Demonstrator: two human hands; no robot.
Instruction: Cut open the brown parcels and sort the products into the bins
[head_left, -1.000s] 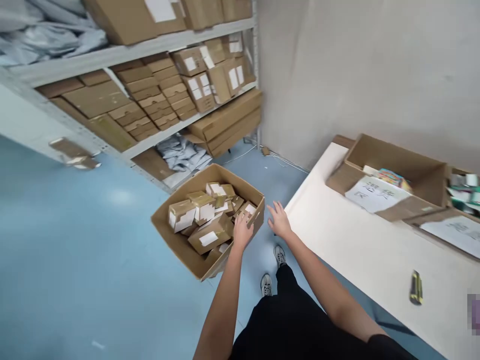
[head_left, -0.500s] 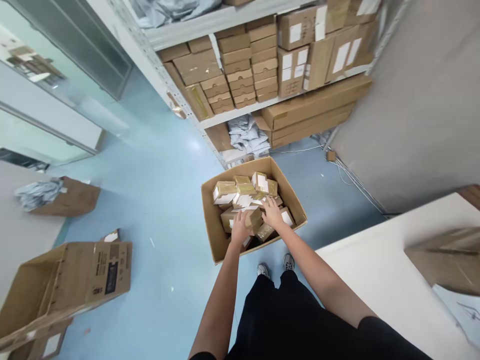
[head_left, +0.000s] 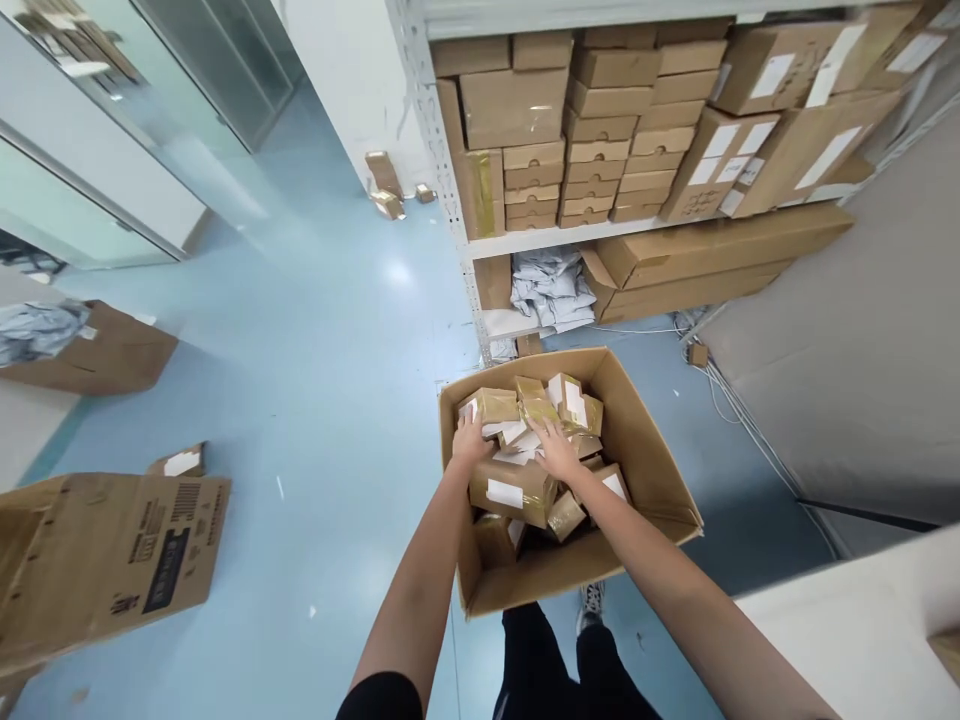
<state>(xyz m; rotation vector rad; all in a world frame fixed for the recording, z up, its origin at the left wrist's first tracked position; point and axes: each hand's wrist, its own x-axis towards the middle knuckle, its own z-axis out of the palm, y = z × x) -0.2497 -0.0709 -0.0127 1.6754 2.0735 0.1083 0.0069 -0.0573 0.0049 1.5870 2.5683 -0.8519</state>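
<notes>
A large open carton [head_left: 660, 500] stands on the floor in front of me, filled with small taped cardboard parcels. My left hand [head_left: 471, 442] reaches in at the left, its fingers extended against the end of a taped parcel [head_left: 499, 404]. Toward the middle, my right hand [head_left: 556, 450] rests with spread fingers on the pile, touching a parcel wrapped in yellowish tape [head_left: 537, 402]. Nearer me, below both hands, lies a larger brown box with a white label [head_left: 510, 494]. A parcel with a white label [head_left: 566, 395] sits at the back. Neither hand has lifted a parcel.
Ahead is a metal shelf [head_left: 517, 246] stacked with brown boxes [head_left: 600, 150] and grey plastic bags [head_left: 551, 285]. A big printed carton [head_left: 142, 560] and another carton [head_left: 112, 350] stand at left. Cables [head_left: 765, 450] run along the right wall. A white table [head_left: 840, 610] is at lower right.
Both hands have shifted forward over the pile; the left has left the larger brown box for a parcel farther back. My view has moved closer to the carton and turned.
</notes>
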